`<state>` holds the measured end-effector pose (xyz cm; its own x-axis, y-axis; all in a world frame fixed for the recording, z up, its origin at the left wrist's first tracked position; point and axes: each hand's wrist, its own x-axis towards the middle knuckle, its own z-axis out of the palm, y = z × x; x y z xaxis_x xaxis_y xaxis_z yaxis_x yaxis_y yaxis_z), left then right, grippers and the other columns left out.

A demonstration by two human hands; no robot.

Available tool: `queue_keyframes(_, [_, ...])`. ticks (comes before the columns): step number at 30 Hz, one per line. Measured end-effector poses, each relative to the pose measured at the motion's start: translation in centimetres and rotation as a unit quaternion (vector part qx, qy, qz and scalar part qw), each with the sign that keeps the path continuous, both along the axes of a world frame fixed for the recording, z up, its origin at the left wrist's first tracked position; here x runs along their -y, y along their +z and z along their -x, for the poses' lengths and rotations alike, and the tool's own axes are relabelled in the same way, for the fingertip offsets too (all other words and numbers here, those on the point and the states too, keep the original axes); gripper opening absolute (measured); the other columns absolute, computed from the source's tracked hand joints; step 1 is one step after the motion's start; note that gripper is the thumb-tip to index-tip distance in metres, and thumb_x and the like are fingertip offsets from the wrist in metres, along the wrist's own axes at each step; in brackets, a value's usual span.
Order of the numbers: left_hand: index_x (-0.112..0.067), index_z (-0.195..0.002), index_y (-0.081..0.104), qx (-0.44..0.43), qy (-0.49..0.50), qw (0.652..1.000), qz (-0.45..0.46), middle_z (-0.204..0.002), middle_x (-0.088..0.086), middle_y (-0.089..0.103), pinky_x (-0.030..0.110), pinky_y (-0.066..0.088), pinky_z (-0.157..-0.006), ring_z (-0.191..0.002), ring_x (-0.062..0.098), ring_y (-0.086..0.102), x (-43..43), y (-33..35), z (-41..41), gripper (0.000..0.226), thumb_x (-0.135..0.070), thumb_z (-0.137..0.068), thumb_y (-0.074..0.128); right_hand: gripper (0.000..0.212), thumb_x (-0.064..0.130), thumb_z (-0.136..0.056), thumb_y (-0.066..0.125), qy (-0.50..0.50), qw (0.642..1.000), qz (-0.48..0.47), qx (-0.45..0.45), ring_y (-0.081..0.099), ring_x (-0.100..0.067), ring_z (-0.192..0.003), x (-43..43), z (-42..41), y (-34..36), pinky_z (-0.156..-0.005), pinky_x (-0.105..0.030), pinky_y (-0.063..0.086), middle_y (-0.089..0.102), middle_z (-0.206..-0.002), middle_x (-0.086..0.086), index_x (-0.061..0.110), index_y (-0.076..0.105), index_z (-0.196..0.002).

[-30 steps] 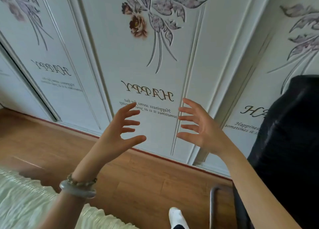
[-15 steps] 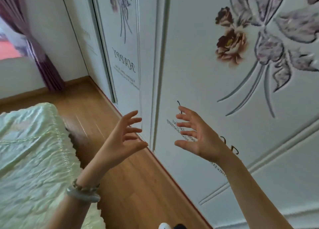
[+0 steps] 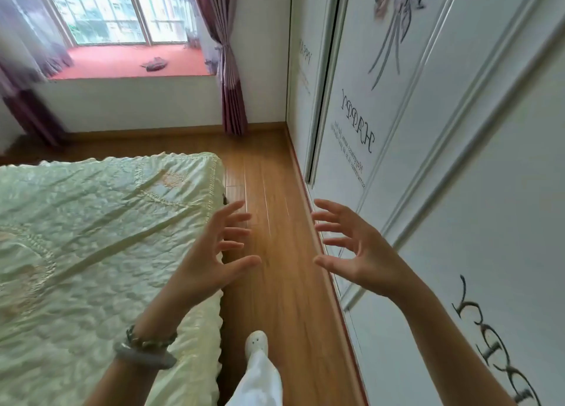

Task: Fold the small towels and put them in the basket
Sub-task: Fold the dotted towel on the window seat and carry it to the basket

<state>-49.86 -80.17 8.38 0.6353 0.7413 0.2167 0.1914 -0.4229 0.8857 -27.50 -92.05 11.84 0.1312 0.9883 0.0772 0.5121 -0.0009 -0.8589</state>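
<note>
Two tall white wardrobe doors (image 3: 458, 130), printed with grey flowers and the word HAPPY, fill the right side of the view. To the left lies a bed under a pale green quilted satin cover (image 3: 91, 237) with a frilled edge. Between bed and wardrobe runs a strip of warm brown wooden plank floor (image 3: 275, 167). On the far wall is a wide white-framed window (image 3: 107, 8) above a red-covered window ledge (image 3: 122, 63), where a small dark object (image 3: 154, 64) lies, too blurred to identify. A purple tied-back curtain (image 3: 227, 69) hangs at the window's right side.

The person's bare forearms reach forward with the palms facing each other and a gap of floor between them. The left hand (image 3: 211, 265) is raised over the bed's near edge, its fingers spread and lightly bent, holding nothing. The right hand (image 3: 363, 259) is raised in front of the wardrobe's base, its fingers likewise splayed apart and gripping nothing. A white trouser leg (image 3: 260, 381) ends in a white shoe (image 3: 256, 343) on the floor just beside the bed. The left wrist wears a grey bangle and a beaded bracelet (image 3: 146, 349).

Where the small towels and the basket are cannot be told from this view.
</note>
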Motion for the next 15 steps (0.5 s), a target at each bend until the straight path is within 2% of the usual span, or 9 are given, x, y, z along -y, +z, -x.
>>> queue_keyframes(5, [-0.039,-0.135,0.033,0.013,0.036,0.999,0.002,-0.127,-0.014,0.053,0.020,0.052,-0.084,-0.109,0.007,0.059,-10.3,-0.5,-1.4,0.082,-0.025,-0.069,0.080,0.081,0.013,-0.073,0.078,0.022,1.000,-0.012,0.002,0.055,0.000,-0.112,-11.3,-2.6,-0.9,-0.092,-0.018,0.049,0.054,-0.123,0.014,0.036,0.035,-0.137])
queue_keyframes(9, [-0.036,-0.136,0.033,0.004,0.036,0.999,-0.002,-0.127,-0.012,0.053,0.020,0.052,-0.086,-0.108,0.004,0.059,-19.5,0.4,-3.1,0.084,-0.019,-0.068,0.079,0.081,0.013,-0.072,0.079,0.024,0.999,-0.022,0.006,0.055,0.004,-0.111,-20.8,-4.1,-0.3,-0.087,-0.012,0.047,0.053,-0.122,0.018,0.042,0.033,-0.133])
queue_keyframes(15, [-0.035,-0.137,0.033,0.005,0.020,1.000,-0.006,-0.127,-0.015,0.051,0.021,0.052,-0.085,-0.110,0.002,0.058,-31.3,1.8,-6.4,0.082,-0.031,-0.067,0.076,0.080,0.019,-0.071,0.078,0.031,0.999,-0.028,0.004,0.055,0.001,-0.112,-33.0,-6.5,0.3,-0.089,-0.014,0.048,0.054,-0.124,0.016,0.044,0.033,-0.132])
